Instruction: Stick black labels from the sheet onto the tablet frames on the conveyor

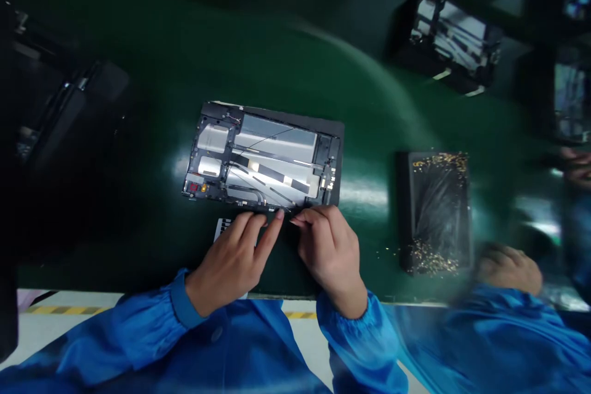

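An opened flat device (272, 160) with silver panels, dark strips and thin wires lies on the green table, on a dark backing. My left hand (235, 252) rests at its near edge, fingers apart, the index fingertip touching the edge right of the middle. Just to the right, my right hand (330, 246) pinches its thumb and index finger together at the same edge; whatever is between them is too small to make out. A white card with black marks (222, 227) lies partly under my left hand.
To the right, a black tray (438, 215) holds many thin dark wires with golden ends. Stacked devices (455, 37) stand at the back right, and dark parts (55, 92) lie at the left. A co-worker's hand (510, 268) rests near the tray.
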`<action>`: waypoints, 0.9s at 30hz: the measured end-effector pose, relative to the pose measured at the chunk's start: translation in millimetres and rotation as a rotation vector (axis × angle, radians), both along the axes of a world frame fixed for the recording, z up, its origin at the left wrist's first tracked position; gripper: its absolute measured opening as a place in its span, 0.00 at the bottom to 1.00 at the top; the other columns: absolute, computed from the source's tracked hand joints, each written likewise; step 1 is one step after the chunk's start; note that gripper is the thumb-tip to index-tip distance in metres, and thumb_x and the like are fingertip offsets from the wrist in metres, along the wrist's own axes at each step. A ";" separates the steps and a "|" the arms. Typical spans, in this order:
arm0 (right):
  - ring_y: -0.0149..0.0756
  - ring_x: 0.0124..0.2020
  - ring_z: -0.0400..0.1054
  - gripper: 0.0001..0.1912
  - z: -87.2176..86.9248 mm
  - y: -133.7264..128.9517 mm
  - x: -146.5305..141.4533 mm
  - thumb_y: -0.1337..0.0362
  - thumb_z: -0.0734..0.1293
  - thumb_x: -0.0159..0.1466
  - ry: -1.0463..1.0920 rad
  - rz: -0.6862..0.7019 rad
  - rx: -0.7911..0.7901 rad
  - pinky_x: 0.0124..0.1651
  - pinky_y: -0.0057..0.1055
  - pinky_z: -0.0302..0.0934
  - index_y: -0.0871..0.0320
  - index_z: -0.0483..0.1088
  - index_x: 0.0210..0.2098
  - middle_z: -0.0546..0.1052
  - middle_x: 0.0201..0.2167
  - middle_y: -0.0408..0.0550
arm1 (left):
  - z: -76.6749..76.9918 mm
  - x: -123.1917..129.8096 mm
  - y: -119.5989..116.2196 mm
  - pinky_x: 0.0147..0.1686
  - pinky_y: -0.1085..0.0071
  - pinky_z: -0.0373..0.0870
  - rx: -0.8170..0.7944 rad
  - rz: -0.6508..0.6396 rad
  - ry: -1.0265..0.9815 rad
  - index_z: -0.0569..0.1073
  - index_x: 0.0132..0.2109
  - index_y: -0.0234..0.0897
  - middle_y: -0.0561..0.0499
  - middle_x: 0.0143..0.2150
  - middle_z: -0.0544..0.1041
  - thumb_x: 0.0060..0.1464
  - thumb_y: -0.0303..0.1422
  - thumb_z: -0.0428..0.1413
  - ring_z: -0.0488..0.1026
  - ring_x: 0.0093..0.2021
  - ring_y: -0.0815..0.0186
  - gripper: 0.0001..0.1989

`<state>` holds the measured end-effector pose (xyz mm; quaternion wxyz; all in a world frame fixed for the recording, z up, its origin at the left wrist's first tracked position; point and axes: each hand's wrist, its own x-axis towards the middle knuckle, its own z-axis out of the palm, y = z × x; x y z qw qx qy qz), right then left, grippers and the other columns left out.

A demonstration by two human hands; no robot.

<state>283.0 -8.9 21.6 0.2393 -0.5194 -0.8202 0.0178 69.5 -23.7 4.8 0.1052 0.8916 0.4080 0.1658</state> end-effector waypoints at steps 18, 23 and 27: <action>0.38 0.35 0.72 0.08 1.7 3.1 -2.6 0.74 0.66 0.77 0.032 -0.009 -0.041 0.39 0.34 0.69 0.54 0.71 0.47 0.77 0.37 0.48 | 1.6 2.0 4.9 0.52 0.58 0.79 -0.036 -0.019 -0.018 0.60 0.77 0.22 0.37 0.53 0.78 0.70 0.20 0.49 0.74 0.50 0.54 0.31; 0.39 0.35 0.72 0.08 3.1 3.6 -3.1 0.74 0.65 0.77 0.033 -0.010 -0.045 0.38 0.34 0.68 0.54 0.71 0.46 0.77 0.36 0.48 | 4.0 2.9 6.8 0.52 0.59 0.79 -0.020 -0.015 -0.021 0.63 0.75 0.23 0.38 0.53 0.78 0.69 0.19 0.49 0.74 0.49 0.55 0.29; 0.38 0.35 0.71 0.08 3.7 3.8 -3.5 0.74 0.65 0.77 0.030 -0.009 -0.048 0.38 0.34 0.68 0.54 0.71 0.46 0.77 0.37 0.48 | 4.0 2.8 7.5 0.52 0.58 0.79 -0.027 -0.016 -0.028 0.63 0.75 0.22 0.37 0.53 0.78 0.68 0.20 0.49 0.74 0.49 0.54 0.29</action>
